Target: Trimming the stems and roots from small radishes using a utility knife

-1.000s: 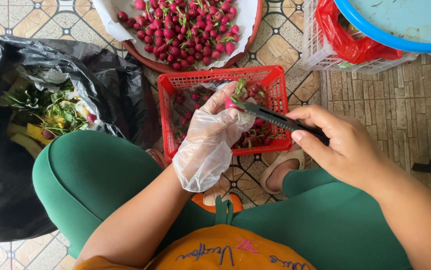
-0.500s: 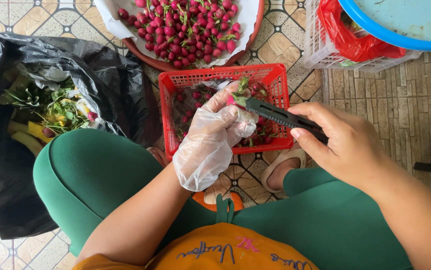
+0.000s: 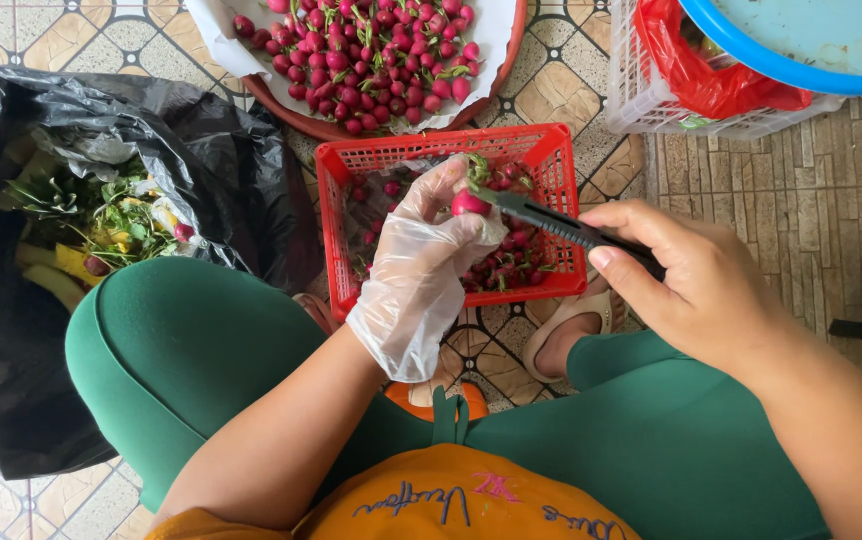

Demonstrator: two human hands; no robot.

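1. I'm watching the left hand (image 3: 421, 270), sheathed in a thin clear glove, pinching a small red radish (image 3: 468, 204) between thumb and fingertips, just above the red basket (image 3: 561, 160).
2. The right hand (image 3: 696, 280) is gripping a dark utility knife (image 3: 561, 224), fingers closing round the handle, with the blade end touching the radish's right side.
3. Green leaf stubs are sticking up from the radish, on its far side.
4. The red basket is sitting on the tiled floor between the knees, holding more radishes with leaves on.
5. Farther off, a round tray (image 3: 511, 60) lined with white paper is holding a heap of trimmed radishes.
6. On the left, a black bag (image 3: 201, 140) is gaping open, showing green and yellow scraps.
7. At far right, a white crate (image 3: 651, 105) is carrying a red bag (image 3: 691, 70) under a blue lid (image 3: 801, 45).
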